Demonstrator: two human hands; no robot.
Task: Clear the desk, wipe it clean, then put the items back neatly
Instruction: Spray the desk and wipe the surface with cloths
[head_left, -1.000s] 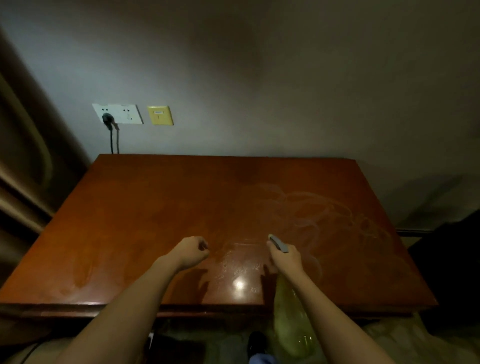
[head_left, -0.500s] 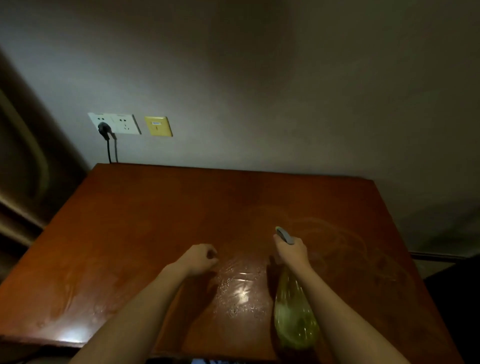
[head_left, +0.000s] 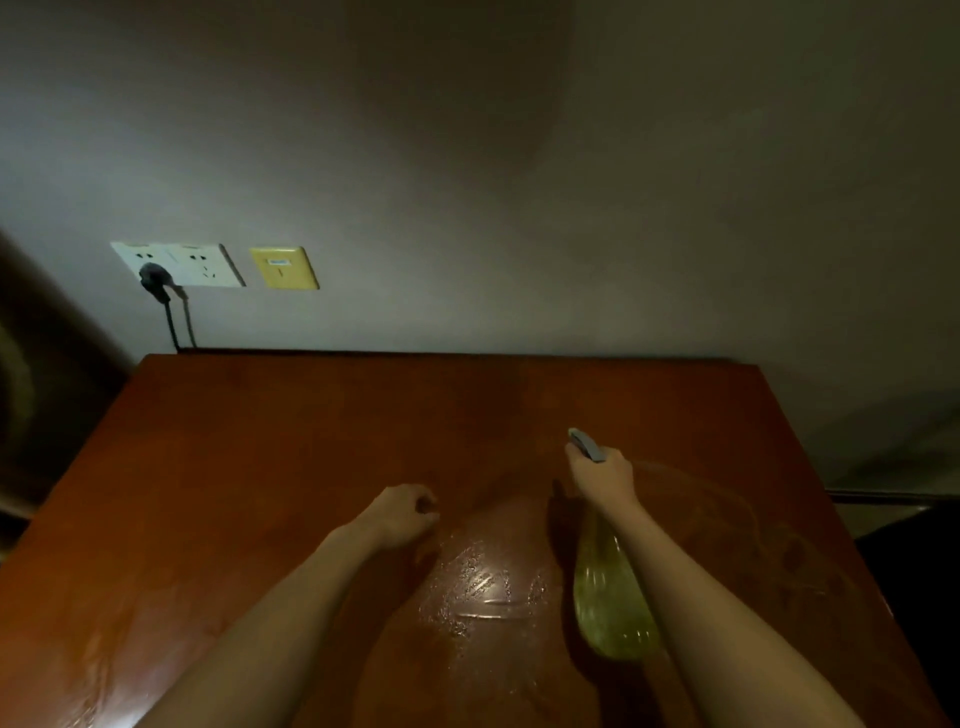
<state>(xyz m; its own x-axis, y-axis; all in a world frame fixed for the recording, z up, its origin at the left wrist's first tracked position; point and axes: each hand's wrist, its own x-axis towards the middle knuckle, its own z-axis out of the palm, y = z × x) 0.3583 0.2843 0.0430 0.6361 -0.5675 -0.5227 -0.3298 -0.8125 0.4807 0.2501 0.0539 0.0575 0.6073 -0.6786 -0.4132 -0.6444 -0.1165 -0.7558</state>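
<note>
Desk (head_left: 260, 467) lies bare, wet at six o'clock. My right hand (head_left: 602, 475) grasps the spray bottle (head_left: 608, 597) at its neck: probably light, slick plastic. My left hand (head_left: 402, 517) is clenched, empty.

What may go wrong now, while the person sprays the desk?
1. The spray bottle in the right hand points toward the wall; mist may reach the socket and its plug.
2. The wet patch may streak if it dries; no cloth is visible, and the left hand seems to hold nothing.
</note>
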